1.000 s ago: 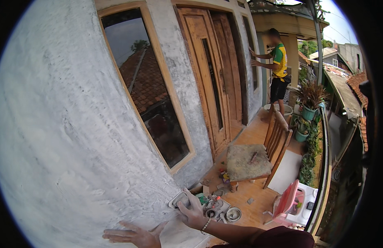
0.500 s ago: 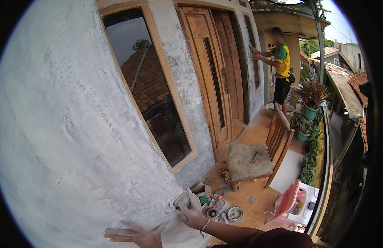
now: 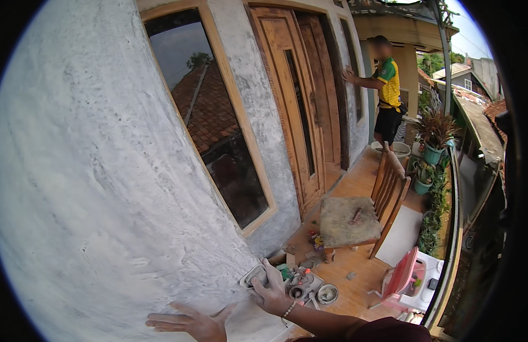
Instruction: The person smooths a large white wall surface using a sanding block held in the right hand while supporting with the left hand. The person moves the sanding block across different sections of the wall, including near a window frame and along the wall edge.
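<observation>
My right hand (image 3: 272, 289), with a beaded bracelet at its wrist, grips a small grey block (image 3: 252, 276) with a pale, rounded rim. It looks like a sanding block; its flat face lies against the patchy grey-white plastered wall (image 3: 127, 188). Lower down and to the left, my left hand (image 3: 191, 324) rests on the same wall, fingers spread and holding nothing. Pale dust coats both hands. Just beyond the right hand, a tray on the floor carries cups and small tools, with a round metal bowl (image 3: 327, 293) beside it.
A wooden chair (image 3: 350, 221) with a dusty seat stands on the orange tiled floor. Past the window (image 3: 210, 119) and wooden door (image 3: 289, 102), another person (image 3: 389, 82) touches the wall. Potted plants (image 3: 435, 137) and a pink plastic chair (image 3: 405, 273) line the right edge.
The view has shifted slightly. My right hand and the block keep nearly the same place on the wall, and my left hand stays spread there. The other person's arms have moved closer together.
</observation>
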The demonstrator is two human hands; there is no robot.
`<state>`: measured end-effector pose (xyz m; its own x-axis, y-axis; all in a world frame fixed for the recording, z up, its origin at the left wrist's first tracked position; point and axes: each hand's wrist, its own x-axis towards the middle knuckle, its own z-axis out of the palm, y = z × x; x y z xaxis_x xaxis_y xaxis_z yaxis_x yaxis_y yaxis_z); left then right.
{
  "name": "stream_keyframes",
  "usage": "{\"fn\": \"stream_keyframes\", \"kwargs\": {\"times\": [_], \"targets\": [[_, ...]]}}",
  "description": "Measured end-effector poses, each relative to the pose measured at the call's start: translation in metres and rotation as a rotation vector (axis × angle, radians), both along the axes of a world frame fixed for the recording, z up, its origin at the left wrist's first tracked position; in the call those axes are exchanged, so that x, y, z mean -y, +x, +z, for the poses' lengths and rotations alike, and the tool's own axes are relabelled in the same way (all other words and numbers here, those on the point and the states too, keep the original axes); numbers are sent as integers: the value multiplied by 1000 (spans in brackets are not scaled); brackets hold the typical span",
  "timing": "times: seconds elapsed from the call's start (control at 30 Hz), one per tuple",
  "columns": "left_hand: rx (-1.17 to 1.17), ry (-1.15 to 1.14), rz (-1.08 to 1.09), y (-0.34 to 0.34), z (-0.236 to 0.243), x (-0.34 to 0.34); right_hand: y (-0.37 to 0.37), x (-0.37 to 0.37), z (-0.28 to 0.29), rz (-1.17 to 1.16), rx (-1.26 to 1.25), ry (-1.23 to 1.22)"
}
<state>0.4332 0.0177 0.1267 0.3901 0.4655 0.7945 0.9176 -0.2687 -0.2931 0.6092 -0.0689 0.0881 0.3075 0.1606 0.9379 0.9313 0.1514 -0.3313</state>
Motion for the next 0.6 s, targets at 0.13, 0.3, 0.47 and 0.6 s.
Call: {"fn": "stream_keyframes", "kwargs": {"times": [0.13,0.3,0.47,0.6], "targets": [[-88,6,62,-1,0,2,13,-16,24,-32,-29,-1],[13,62,-33,-1,-4,-1,8,-18,40,-2,-61,-62],[-6,-8,-11,-2,2,5,8,3,12,11,30,-72],[131,-44,-67,1,10,12,19,-9,30,-29,-59,2]]}}
